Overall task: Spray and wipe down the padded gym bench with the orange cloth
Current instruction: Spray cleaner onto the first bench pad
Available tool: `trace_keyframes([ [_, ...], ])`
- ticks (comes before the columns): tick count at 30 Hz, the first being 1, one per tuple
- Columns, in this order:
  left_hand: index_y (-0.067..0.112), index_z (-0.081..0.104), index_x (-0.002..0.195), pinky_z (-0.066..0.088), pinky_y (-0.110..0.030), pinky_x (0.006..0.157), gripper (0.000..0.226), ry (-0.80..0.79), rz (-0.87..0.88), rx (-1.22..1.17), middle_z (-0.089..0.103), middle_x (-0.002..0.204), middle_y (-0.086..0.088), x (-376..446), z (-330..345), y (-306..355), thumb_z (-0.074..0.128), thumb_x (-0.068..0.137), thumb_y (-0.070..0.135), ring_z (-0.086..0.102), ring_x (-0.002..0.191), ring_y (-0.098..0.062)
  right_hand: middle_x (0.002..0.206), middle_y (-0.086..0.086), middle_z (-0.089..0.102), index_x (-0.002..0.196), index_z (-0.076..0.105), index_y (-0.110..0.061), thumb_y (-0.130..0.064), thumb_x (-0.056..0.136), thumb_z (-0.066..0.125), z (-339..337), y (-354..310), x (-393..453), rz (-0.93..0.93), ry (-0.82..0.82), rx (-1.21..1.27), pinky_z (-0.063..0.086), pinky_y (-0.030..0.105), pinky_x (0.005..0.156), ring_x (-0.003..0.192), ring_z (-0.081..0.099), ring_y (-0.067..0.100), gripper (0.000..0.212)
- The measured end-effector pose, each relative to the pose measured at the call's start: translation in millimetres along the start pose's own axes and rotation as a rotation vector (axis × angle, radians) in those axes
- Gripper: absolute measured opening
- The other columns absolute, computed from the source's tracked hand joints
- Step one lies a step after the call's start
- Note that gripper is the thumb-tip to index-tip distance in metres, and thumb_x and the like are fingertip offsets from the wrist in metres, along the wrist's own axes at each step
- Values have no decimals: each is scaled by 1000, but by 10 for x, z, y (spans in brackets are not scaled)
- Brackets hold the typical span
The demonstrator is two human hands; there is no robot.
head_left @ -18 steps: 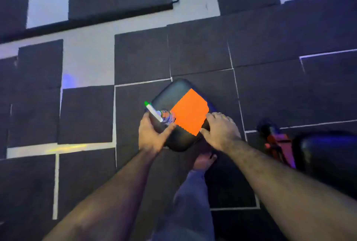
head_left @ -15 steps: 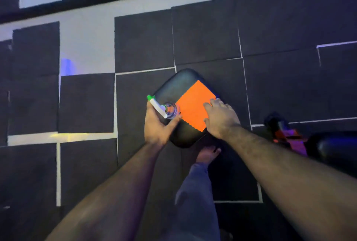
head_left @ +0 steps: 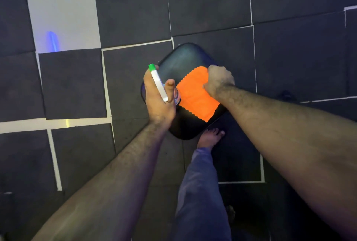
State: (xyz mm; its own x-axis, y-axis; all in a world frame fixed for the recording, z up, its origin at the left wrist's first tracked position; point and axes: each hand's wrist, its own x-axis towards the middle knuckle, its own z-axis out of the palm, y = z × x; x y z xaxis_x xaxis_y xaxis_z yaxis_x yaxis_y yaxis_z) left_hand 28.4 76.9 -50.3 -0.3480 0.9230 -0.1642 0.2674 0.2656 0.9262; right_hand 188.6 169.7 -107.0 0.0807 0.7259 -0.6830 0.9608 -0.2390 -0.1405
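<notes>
The black padded bench [head_left: 181, 57] stands below me, seen from above as a rounded dark pad. On it lies the bright orange cloth [head_left: 195, 95] with a zigzag edge. My right hand [head_left: 219, 81] presses down on the cloth's far right corner, fingers curled over it. At the pad's left edge my left hand [head_left: 158, 95] grips a clear spray bottle [head_left: 159, 83] with a white nozzle and green tip, held above the pad.
Dark square floor mats [head_left: 73, 84] with pale gaps cover the floor all around. My bare foot [head_left: 209, 137] and trouser leg [head_left: 201, 192] stand just below the bench. A blue light glow [head_left: 52, 40] marks the floor at the upper left.
My right hand has slid up the cloth from its near corner to its far corner. The left hand has raised the spray bottle. The view has moved closer and the equipment at the right is gone.
</notes>
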Motion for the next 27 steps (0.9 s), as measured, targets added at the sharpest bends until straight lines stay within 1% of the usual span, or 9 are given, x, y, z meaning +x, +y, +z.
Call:
trace_keyframes([
  [3,-8,46,139,44,4,72,64,-70,144,82,65,88,25,-69,154,242,50,105,46,61,77,21,108,7,71,96,62,-20,-26,94,71,36,260,-246,-116,-44,147,50,35,78,106,69,33,12],
  [6,-17,45,143,41,2,93,86,-253,310,124,69,111,-31,-196,284,441,47,105,61,56,100,13,97,11,71,93,62,-13,-24,93,69,-2,659,-675,-203,-6,416,50,42,75,97,67,36,13],
  [8,-3,47,151,43,-6,100,87,-384,347,154,68,132,-12,-282,450,534,43,105,71,61,110,8,93,15,71,94,60,-10,-20,94,69,0,1011,-1015,-202,50,556,51,47,76,91,67,38,14],
  [10,20,54,150,50,-17,94,78,-480,340,174,69,127,18,-456,657,636,40,103,80,69,107,3,91,15,73,98,61,-10,-21,96,69,29,1399,-1388,-142,83,675,53,48,76,88,69,37,14],
  [13,31,59,145,55,-36,70,70,-677,266,128,70,90,8,-850,1073,825,46,100,83,70,71,-19,88,5,75,102,67,-13,-30,100,66,59,1999,-2013,-45,144,875,56,46,78,84,72,26,17],
  [16,27,60,144,55,-48,66,69,-912,256,113,65,84,5,-1386,1558,1131,49,100,79,64,69,-28,79,-8,75,104,76,-20,-41,93,67,62,2603,-2696,42,275,1087,56,34,74,77,71,7,25],
  [20,23,63,139,51,-38,67,61,-1132,369,42,69,84,12,-2393,2277,1515,45,107,71,65,70,-13,86,-12,80,108,79,-20,-28,91,71,303,3501,-3615,271,488,1381,53,18,69,80,72,-3,20],
  [23,21,66,139,55,-35,71,67,-1228,337,23,76,98,7,-3134,2695,1689,46,105,74,67,74,-14,84,-2,74,95,74,-19,-28,96,73,632,4089,-4161,494,613,1423,50,28,70,73,62,-1,9],
  [27,10,67,132,49,-30,57,63,-1398,202,99,67,80,8,-4293,3240,1754,52,103,63,57,54,-13,104,6,78,107,74,-23,-22,103,70,1150,4843,-4890,641,688,1637,59,36,80,90,73,21,6],
])
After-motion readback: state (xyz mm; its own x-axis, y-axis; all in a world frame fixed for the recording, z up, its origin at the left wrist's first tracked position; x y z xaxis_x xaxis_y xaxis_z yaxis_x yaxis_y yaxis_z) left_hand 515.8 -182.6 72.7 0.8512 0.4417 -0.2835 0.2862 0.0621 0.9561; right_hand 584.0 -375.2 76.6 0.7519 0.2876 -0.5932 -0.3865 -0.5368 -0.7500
